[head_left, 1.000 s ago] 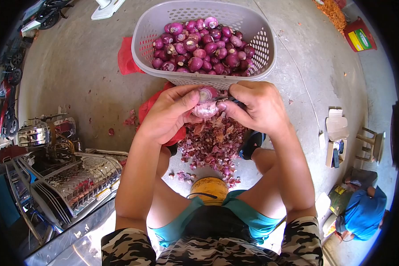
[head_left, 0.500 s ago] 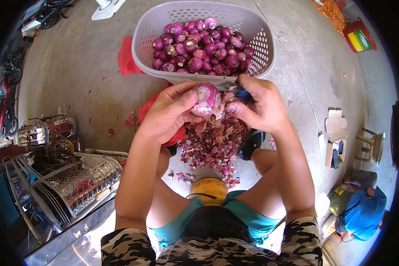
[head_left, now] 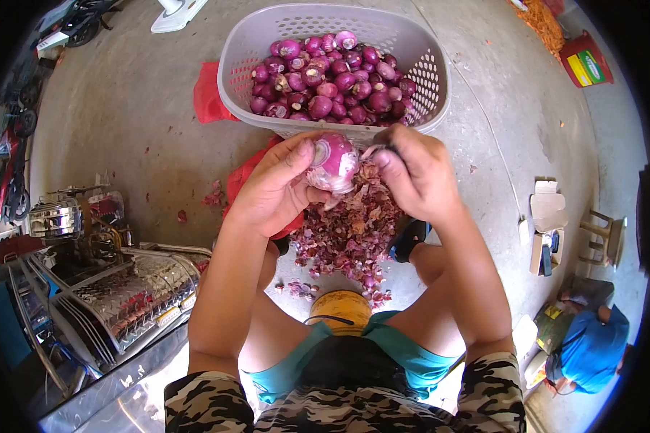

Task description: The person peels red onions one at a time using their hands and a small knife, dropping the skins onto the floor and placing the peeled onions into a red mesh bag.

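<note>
One purple onion (head_left: 343, 162), partly bared, with pale papery skin at its lower side: held in the left hand (head_left: 271, 191) in front of the basket, above the floor. The left thumb is laid against its side and the fingers are curved around behind it. One right hand (head_left: 420, 177), just beside the onion: thumb and forefinger are pressed together on a thin strip (head_left: 372, 151), whether peel or blade cannot be told; the other fingers are curled. One grey basket (head_left: 245, 50), perforated, filled in part with purple onions (head_left: 339, 86). One heap of loose skins (head_left: 354, 238), spread on the floor below the hands, between the feet. One red mesh (head_left: 247, 180), partly covered by the left hand. One red sheet (head_left: 211, 94), laid at the basket's side. One yellow container (head_left: 343, 307), seen between the thighs. One open cardboard box (head_left: 549, 209), placed near a wooden stool (head_left: 610, 240).
</note>
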Demonstrator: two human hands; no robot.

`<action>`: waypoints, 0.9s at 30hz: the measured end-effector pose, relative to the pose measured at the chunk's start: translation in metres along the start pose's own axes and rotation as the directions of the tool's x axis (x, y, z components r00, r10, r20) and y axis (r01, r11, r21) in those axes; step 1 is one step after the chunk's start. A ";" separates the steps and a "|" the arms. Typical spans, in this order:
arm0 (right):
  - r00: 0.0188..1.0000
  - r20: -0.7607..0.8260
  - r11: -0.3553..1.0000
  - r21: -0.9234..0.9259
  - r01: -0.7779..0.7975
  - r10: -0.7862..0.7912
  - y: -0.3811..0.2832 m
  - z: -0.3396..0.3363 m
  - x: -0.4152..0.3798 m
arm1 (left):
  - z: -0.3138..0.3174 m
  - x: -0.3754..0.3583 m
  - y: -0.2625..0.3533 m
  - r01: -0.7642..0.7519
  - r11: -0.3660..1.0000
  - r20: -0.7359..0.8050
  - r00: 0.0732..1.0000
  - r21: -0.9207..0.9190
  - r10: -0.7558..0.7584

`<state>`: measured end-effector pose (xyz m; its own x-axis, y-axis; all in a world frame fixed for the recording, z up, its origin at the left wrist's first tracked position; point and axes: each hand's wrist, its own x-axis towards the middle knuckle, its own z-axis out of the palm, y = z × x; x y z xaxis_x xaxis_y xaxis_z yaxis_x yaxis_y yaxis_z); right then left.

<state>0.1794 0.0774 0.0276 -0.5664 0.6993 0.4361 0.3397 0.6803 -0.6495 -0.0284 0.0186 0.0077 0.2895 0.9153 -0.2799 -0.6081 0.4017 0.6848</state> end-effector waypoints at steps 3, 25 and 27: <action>0.999 -0.019 1.000 -0.011 -0.027 0.026 0.002 0.002 0.000 | -0.007 0.002 -0.001 -0.011 1.000 0.052 0.999 -0.007 0.011; 0.997 0.043 0.968 -0.241 0.067 -0.058 -0.006 0.003 -0.001 | 0.003 0.000 0.003 -0.045 0.999 -0.081 0.996 0.008 0.046; 0.992 0.088 0.961 -0.253 0.112 -0.092 -0.010 0.002 0.000 | -0.006 0.002 0.001 -0.037 0.999 -0.037 0.999 -0.016 0.036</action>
<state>0.1744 0.0707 0.0327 -0.6590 0.6116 0.4379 0.4533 0.7875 -0.4176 -0.0332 0.0211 0.0038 0.2400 0.9297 -0.2794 -0.6298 0.3682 0.6839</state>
